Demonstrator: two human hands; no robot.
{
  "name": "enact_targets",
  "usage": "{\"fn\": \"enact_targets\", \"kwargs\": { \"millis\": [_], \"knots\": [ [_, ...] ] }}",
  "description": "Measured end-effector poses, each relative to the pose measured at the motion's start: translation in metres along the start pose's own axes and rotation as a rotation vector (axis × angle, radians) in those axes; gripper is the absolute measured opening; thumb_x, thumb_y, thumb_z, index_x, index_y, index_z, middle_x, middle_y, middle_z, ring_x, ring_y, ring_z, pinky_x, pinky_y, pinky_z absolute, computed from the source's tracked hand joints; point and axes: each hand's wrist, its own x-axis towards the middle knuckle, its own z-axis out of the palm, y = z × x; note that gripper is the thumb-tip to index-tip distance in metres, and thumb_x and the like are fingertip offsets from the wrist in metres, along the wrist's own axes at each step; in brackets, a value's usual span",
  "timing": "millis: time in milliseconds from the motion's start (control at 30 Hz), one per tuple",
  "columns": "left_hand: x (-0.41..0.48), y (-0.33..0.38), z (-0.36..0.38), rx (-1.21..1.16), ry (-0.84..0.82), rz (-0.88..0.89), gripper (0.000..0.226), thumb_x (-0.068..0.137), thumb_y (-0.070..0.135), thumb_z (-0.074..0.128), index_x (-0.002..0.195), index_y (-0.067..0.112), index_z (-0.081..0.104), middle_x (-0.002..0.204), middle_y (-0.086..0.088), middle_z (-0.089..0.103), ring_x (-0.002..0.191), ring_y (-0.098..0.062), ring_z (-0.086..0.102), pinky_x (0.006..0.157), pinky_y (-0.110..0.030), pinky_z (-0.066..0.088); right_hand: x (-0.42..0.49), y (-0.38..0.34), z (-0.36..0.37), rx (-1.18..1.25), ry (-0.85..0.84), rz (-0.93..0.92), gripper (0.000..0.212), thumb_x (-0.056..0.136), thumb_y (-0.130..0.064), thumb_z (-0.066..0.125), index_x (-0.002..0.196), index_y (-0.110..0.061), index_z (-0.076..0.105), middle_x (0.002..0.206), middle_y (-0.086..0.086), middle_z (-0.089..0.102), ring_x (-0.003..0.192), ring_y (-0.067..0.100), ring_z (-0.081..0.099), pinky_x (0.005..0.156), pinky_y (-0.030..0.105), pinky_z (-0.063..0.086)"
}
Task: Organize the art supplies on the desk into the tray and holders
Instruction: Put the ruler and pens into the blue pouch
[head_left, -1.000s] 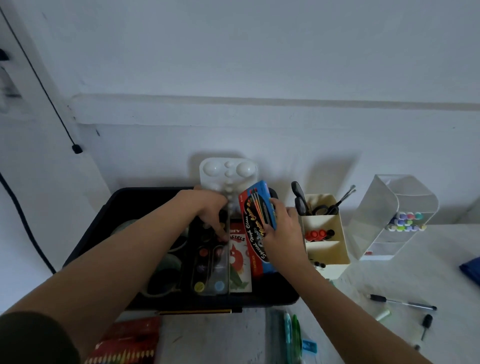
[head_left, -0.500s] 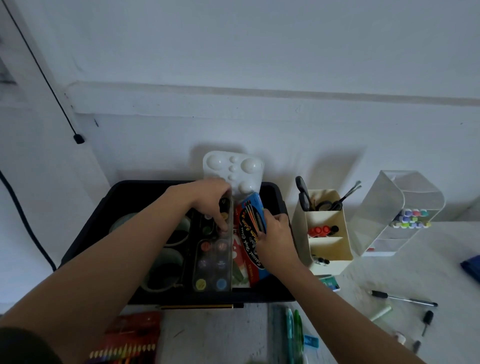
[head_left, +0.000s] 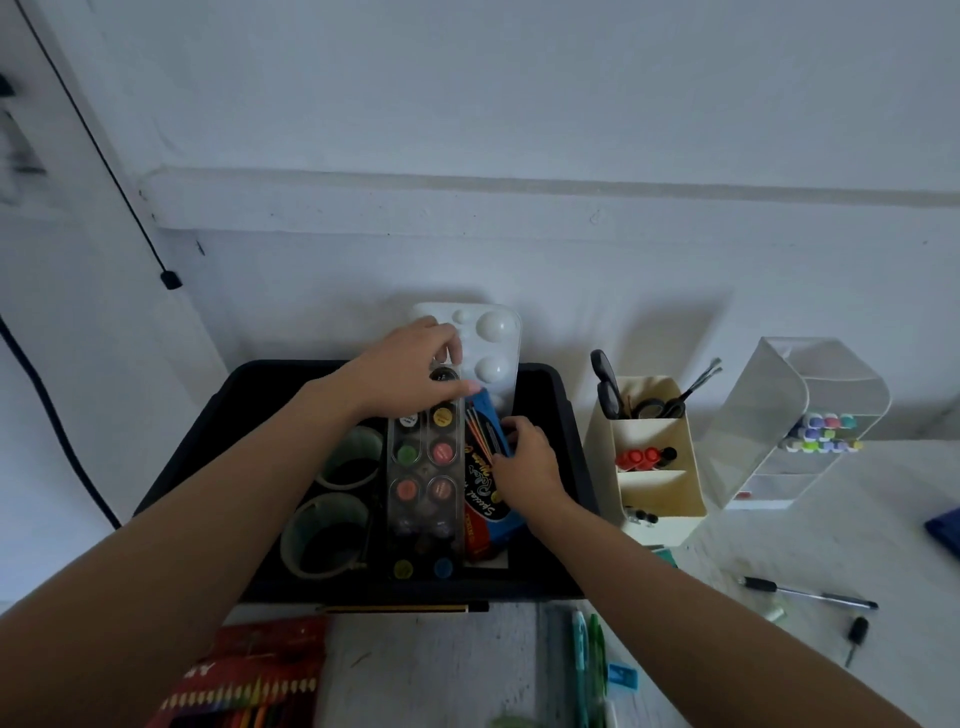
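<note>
1. Left hand (head_left: 415, 369) is over the far end of the watercolour set (head_left: 426, 483), fingers curled and pinching the top edge of its clear case.
2. Right hand (head_left: 524, 462) has its fingers wrapped round the side of the blue brush pack (head_left: 485, 470), which sits tilted on its edge right beside the watercolour set.
3. Both of those are inside the black tray (head_left: 249, 400). The set lies lengthwise down the middle and the pack is squeezed in on its right.
4. Also in the tray are two round pale-green containers (head_left: 324, 535) on the left, and a white mixing palette (head_left: 493, 338) standing upright at the back against the wall.
5. Right of the tray is a cream desk organizer (head_left: 654, 499) holding scissors (head_left: 605, 384), then a clear marker holder (head_left: 810, 395) with pastel markers (head_left: 823, 434) in it.
6. Loose on the surface (head_left: 415, 675):
   - a pencil (head_left: 405, 607) just in front of the tray
   - a coloured pencil pack (head_left: 249, 680) near left
   - green pens (head_left: 592, 654)
   - a blue sharpener (head_left: 622, 675)
   - a black pen (head_left: 810, 592) off to the right
</note>
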Motion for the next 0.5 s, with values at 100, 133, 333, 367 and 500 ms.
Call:
{"fn": "enact_targets", "kwargs": {
  "millis": [100, 133, 333, 367, 500],
  "knots": [
    [0.005, 0.007, 0.007, 0.01, 0.102, -0.103, 0.04, 0.09, 0.049, 0.07, 0.111, 0.016, 0.064, 0.107, -0.002, 0.059, 0.096, -0.018, 0.059, 0.08, -0.029, 0.045, 0.003, 0.004, 0.002, 0.126, 0.016, 0.063, 0.043, 0.091, 0.0, 0.059, 0.129, -0.02, 0.051, 0.121, 0.003, 0.055, 0.104, 0.018, 0.061, 0.083, 0.038, 0.06],
    [0.007, 0.006, 0.009, 0.037, 0.09, -0.139, 0.035, 0.091, 0.048, 0.068, 0.1, 0.013, 0.067, 0.094, -0.003, 0.061, 0.087, -0.02, 0.059, 0.072, -0.028, 0.043, 0.004, 0.005, 0.002, 0.166, 0.015, 0.081, 0.043, 0.091, 0.001, 0.059, 0.129, -0.02, 0.052, 0.118, 0.002, 0.057, 0.102, 0.018, 0.062, 0.081, 0.037, 0.06],
    [0.006, 0.005, 0.018, 0.158, 0.091, -0.156, 0.044, 0.097, 0.059, 0.046, 0.084, 0.018, 0.056, 0.082, 0.002, 0.057, 0.08, -0.019, 0.056, 0.07, -0.036, 0.05, 0.003, 0.008, -0.002, 0.414, 0.047, 0.148, 0.04, 0.092, 0.005, 0.056, 0.117, -0.026, 0.053, 0.109, -0.001, 0.058, 0.098, 0.021, 0.065, 0.078, 0.045, 0.062],
    [0.004, 0.006, 0.019, 0.198, 0.12, -0.139, 0.043, 0.098, 0.059, 0.041, 0.084, 0.02, 0.053, 0.078, 0.004, 0.056, 0.075, -0.018, 0.056, 0.067, -0.035, 0.048, 0.003, 0.008, -0.001, 0.421, 0.054, 0.136, 0.039, 0.091, 0.005, 0.056, 0.116, -0.026, 0.053, 0.11, -0.001, 0.058, 0.099, 0.021, 0.065, 0.078, 0.046, 0.062],
    [-0.002, 0.01, 0.017, 0.299, 0.286, -0.017, 0.042, 0.099, 0.046, 0.039, 0.069, 0.016, 0.045, 0.056, 0.002, 0.047, 0.053, -0.018, 0.045, 0.052, -0.031, 0.033, 0.003, 0.005, 0.001, 0.428, 0.046, 0.118, 0.042, 0.09, 0.005, 0.058, 0.116, -0.028, 0.051, 0.112, 0.0, 0.057, 0.1, 0.021, 0.065, 0.078, 0.047, 0.062]
  ]
}}
